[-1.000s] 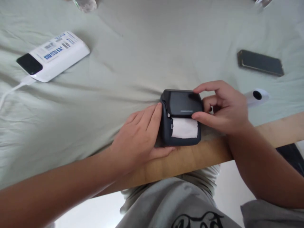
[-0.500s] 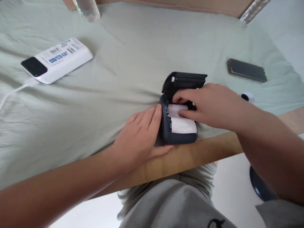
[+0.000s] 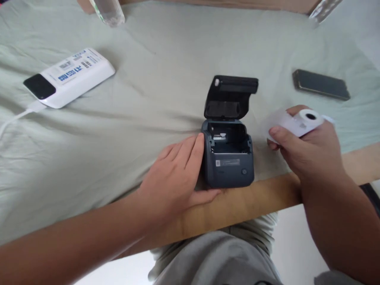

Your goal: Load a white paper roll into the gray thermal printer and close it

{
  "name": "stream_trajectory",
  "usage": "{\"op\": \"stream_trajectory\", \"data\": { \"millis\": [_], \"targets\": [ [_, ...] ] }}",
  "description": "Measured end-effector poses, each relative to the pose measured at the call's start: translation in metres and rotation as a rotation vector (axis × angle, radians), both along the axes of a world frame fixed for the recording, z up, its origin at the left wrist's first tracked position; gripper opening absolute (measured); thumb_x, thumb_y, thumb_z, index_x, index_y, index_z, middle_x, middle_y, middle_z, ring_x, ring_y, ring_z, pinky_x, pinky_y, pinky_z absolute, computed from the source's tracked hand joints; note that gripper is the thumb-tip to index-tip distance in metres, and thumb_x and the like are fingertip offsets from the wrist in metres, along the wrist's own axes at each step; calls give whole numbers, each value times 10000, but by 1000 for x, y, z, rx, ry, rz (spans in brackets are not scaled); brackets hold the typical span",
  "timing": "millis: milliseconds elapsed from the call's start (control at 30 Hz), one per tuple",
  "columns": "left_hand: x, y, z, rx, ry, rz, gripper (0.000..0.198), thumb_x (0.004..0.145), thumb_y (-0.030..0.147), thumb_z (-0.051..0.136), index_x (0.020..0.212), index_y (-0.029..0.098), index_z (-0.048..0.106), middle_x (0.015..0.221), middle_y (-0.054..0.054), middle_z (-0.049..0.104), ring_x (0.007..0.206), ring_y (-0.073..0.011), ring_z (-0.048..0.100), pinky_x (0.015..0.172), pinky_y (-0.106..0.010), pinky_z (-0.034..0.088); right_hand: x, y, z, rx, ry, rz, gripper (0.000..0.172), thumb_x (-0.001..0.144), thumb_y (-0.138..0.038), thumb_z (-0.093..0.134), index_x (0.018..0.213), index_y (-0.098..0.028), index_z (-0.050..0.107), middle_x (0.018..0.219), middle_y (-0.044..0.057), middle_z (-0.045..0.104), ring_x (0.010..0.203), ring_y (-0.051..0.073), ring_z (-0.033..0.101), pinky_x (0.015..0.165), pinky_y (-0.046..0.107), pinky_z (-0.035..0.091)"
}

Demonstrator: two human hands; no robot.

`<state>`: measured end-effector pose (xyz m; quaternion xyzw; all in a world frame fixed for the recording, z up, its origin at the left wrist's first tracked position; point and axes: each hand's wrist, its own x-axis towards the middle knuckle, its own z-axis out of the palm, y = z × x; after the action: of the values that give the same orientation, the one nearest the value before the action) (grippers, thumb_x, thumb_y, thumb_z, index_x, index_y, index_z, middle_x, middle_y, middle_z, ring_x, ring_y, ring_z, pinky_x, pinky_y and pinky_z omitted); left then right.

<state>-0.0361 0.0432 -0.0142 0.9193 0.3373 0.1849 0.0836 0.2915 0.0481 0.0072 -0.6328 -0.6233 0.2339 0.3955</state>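
Printer (image 3: 228, 160) sits open while your left hand (image 3: 175, 178) braces its nine-o'clock side, fingers flat; your right hand (image 3: 308, 148) grips the paper roll (image 3: 299, 122) at three o'clock.

A wooden table (image 3: 255, 200) is covered by a soft, wrinkled, pale green cloth (image 3: 160, 63), with bare wood showing along the near edge. On the cloth, a small dark printer (image 3: 228, 160) with its lid up sits in the middle near that edge. A white power bank (image 3: 69, 77) lies at 10 o'clock from it, a dark phone (image 3: 320, 84) at 2 o'clock, and a clear bottle (image 3: 108, 11) at 11 o'clock, far back.
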Motion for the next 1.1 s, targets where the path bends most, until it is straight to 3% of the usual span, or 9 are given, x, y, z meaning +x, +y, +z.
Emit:
{"op": "stream_trajectory", "data": {
  "millis": [233, 367, 500, 600, 700, 800, 933, 1000, 1100],
  "targets": [
    [1, 2, 3, 25, 22, -15, 947, 1187, 735, 614, 1758, 2, 435, 1628, -355, 746, 1488, -457, 798, 1204, -586, 705, -3, -1, -11, 40, -74, -119, 449, 834, -582, 918, 891, -264, 606, 800, 21, 709, 719, 216, 647, 673, 385, 494],
    [0, 1, 2, 8, 29, -4, 953, 1187, 767, 600, 1761, 24, 440, 1620, -333, 757, 1481, -455, 805, 1211, -582, 704, -4, 0, -21, 31, -179, -101, 473, 829, -544, 900, 1171, -262, 733, 1035, 65, 803, 889, 264, 740, 776, 432, 584],
    [-2, 2, 2, -20, 24, 2, 992, 1141, 755, 700, 1797, 71, 407, 1668, -319, 731, 1503, -458, 791, 1226, -583, 694, 0, -19, -14, 91, -253, -76, 612, 909, -546, 903, 1436, -306, 705, 1312, 108, 837, 1138, 365, 823, 969, 581, 678],
    [-2, 2, 2, -55, 23, 2, 994, 1138, 749, 702, 1807, 84, 390, 1661, -305, 740, 1520, -451, 779, 1240, -590, 685, 21, -37, -1, 189, -376, -209, 535, 1008, -566, 869, 1501, -425, 715, 1537, 98, 762, 1410, 453, 753, 1254, 737, 585],
    [-1, 1, 2, -47, 16, 0, 984, 1144, 740, 691, 1812, 87, 384, 1655, -299, 745, 1527, -445, 775, 1245, -587, 680, 57, -43, 0, 140, -510, -306, 586, 1068, -674, 770, 1627, -535, 668, 1619, 86, 670, 1592, 518, 625, 1349, 783, 499],
    [-1, 0, 2, -15, 9, 12, 961, 1143, 715, 701, 1788, 64, 412, 1647, -311, 747, 1504, -442, 789, 1228, -571, 692, 88, -35, -15, 47, -534, -233, 533, 1045, -661, 778, 1548, -501, 707, 1467, 126, 719, 1503, 519, 666, 1226, 729, 565],
    [0, 0, 2, -4, 29, 7, 991, 1140, 742, 695, 1762, 19, 428, 1636, -333, 747, 1480, -460, 798, 1214, -587, 700, 102, -28, -31, -20, -518, -292, 353, 1001, -620, 852, 1306, -461, 771, 1169, 116, 741, 1030, 393, 729, 835, 551, 554],
    [0, 1, 2, 9, 40, 8, 998, 1149, 753, 675, 1750, -6, 431, 1629, -344, 748, 1471, -461, 803, 1208, -586, 704, 98, -30, -31, -9, -465, -369, 426, 940, -660, 915, 1292, -458, 783, 1108, 99, 724, 820, 319, 632, 744, 520, 492],
    [-1, 1, 3, 5, 33, 0, 988, 1153, 758, 676, 1762, 24, 418, 1607, -324, 766, 1480, -444, 804, 1213, -576, 701, 81, -38, -23, 102, -312, -468, 620, 887, -699, 967, 1433, -522, 730, 1167, 76, 712, 808, 295, 610, 747, 515, 492]
  ]
}}
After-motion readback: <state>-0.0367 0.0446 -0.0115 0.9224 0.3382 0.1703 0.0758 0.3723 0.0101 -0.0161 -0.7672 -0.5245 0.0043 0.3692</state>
